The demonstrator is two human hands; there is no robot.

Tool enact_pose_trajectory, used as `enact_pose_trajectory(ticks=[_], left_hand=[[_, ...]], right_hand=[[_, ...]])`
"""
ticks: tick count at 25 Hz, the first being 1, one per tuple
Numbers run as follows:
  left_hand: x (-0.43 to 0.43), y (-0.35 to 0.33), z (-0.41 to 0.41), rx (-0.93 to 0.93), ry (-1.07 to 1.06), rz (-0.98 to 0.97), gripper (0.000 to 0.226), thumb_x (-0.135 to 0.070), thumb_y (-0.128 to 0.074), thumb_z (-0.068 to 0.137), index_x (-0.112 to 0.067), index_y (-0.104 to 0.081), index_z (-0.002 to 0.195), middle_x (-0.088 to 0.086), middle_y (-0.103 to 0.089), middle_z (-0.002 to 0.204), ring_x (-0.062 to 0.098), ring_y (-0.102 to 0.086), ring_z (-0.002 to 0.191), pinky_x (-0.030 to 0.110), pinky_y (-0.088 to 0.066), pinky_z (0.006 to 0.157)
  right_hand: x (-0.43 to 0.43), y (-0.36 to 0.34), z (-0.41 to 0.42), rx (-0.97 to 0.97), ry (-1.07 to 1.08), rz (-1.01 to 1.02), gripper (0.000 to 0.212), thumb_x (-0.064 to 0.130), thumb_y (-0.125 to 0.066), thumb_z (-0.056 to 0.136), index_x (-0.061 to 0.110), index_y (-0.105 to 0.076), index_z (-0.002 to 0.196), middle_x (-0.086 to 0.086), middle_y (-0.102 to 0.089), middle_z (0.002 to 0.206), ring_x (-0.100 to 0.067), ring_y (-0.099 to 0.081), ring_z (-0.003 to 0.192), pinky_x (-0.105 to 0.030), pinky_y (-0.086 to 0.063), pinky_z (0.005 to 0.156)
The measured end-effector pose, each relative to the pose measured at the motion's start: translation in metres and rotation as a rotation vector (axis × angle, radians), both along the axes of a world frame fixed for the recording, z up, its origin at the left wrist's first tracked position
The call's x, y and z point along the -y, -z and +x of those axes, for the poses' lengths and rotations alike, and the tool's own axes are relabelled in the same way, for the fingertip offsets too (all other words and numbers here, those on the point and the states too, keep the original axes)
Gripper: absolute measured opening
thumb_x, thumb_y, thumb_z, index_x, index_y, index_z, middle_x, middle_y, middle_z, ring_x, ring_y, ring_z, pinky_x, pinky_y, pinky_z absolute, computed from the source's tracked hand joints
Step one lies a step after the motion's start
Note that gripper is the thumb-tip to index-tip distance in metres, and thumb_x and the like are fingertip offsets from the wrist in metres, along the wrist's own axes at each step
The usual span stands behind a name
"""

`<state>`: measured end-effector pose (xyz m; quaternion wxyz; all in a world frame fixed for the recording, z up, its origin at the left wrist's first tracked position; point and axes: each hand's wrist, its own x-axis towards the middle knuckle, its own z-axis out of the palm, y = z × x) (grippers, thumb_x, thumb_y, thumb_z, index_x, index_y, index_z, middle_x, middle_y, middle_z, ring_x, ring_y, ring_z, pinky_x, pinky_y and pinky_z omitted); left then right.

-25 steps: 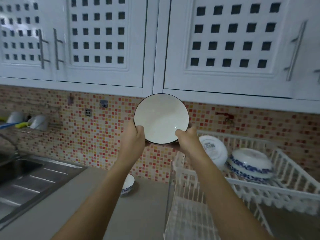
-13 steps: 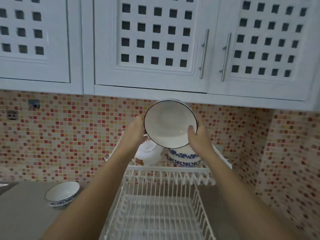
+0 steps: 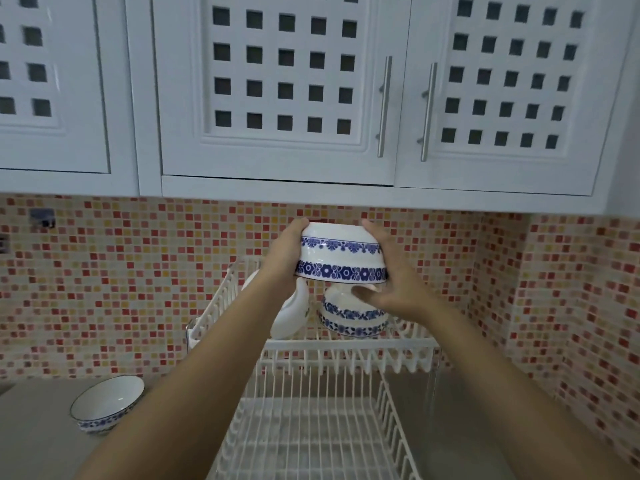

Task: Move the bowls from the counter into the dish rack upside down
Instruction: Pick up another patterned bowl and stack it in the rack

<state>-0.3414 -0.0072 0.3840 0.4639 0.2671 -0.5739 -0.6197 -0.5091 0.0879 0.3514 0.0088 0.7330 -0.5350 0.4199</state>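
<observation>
Bowl (image 3: 342,252) now flipped, blue-banded underside outward

The bowl (image 3: 342,253) in my left hand (image 3: 284,252) and right hand (image 3: 394,278) no longer shows me its white interior. It is now turned rim-down, blue floral bands facing me. It sits above the patterned bowl (image 3: 353,315) on the upper tier of the dish rack (image 3: 332,351).
</observation>
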Motion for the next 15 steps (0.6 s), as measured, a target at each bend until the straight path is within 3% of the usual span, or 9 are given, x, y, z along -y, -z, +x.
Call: enact_pose_trajectory(ticks=[2,4,5,7,9,12,15], left_hand=[[0.005,0.002,-0.003,-0.003,-0.021,-0.007,0.028,-0.039,-0.047,0.092,-0.019,-0.058,0.076,0.001,-0.063,0.067,0.02,-0.06,0.061,0.03,-0.047,0.059],[0.011,0.007,-0.007,0.013,-0.056,-0.025,0.03,-0.043,-0.049,0.088,-0.018,-0.061,0.078,0.005,-0.066,0.072,0.026,-0.064,0.07,0.036,-0.051,0.068],[0.014,0.01,-0.01,0.033,-0.08,-0.038,0.033,-0.047,-0.05,0.084,-0.017,-0.063,0.08,0.009,-0.069,0.079,0.03,-0.066,0.078,0.041,-0.054,0.076],[0.015,0.013,-0.016,0.089,-0.128,-0.073,0.045,-0.056,-0.048,0.074,-0.017,-0.065,0.086,0.018,-0.073,0.097,0.037,-0.068,0.094,0.051,-0.052,0.092],[0.016,0.016,-0.02,0.144,-0.125,-0.125,0.062,-0.066,-0.044,0.07,-0.019,-0.064,0.104,0.017,-0.07,0.108,0.036,-0.067,0.101,0.055,-0.05,0.095],[0.023,0.014,-0.019,0.305,-0.01,-0.337,0.084,-0.081,-0.045,0.068,-0.026,-0.048,0.131,0.004,-0.065,0.12,0.024,-0.064,0.105,0.045,-0.051,0.096],[0.039,0.01,-0.019,0.444,0.245,-0.568,0.079,-0.053,-0.073,0.071,-0.023,-0.041,0.138,0.001,-0.061,0.129,0.019,-0.063,0.113,0.038,-0.054,0.095]], right_hand=[[-0.003,0.003,0.004,0.106,-0.032,0.075,0.1,0.058,-0.075,0.064,0.064,-0.006,0.135,0.008,-0.021,0.154,-0.019,-0.04,0.133,-0.048,-0.041,0.107],[-0.001,0.005,0.007,0.204,-0.013,0.104,0.109,0.084,-0.057,0.055,0.052,-0.001,0.143,0.009,-0.017,0.156,-0.018,-0.036,0.136,-0.041,-0.041,0.107],[0.001,0.005,0.008,0.258,0.004,0.116,0.115,0.086,-0.054,0.055,0.043,0.001,0.147,0.008,-0.022,0.154,-0.015,-0.041,0.131,-0.03,-0.046,0.101],[0.005,0.006,0.009,0.362,0.02,0.122,0.112,0.069,-0.065,0.066,0.032,-0.001,0.15,0.004,-0.035,0.145,-0.009,-0.052,0.115,-0.01,-0.051,0.08],[0.009,0.006,0.001,0.393,0.016,0.134,0.107,0.058,-0.072,0.068,0.031,-0.007,0.149,0.005,-0.042,0.138,-0.007,-0.056,0.109,-0.015,-0.054,0.08],[0.014,0.001,-0.021,0.367,0.002,0.161,0.111,0.057,-0.073,0.057,0.032,-0.015,0.148,0.009,-0.045,0.132,-0.009,-0.056,0.114,-0.028,-0.056,0.087],[0.02,-0.007,-0.039,0.331,0.02,0.156,0.116,0.053,-0.078,0.054,0.032,-0.015,0.149,0.013,-0.038,0.138,-0.013,-0.047,0.126,-0.034,-0.051,0.098]])
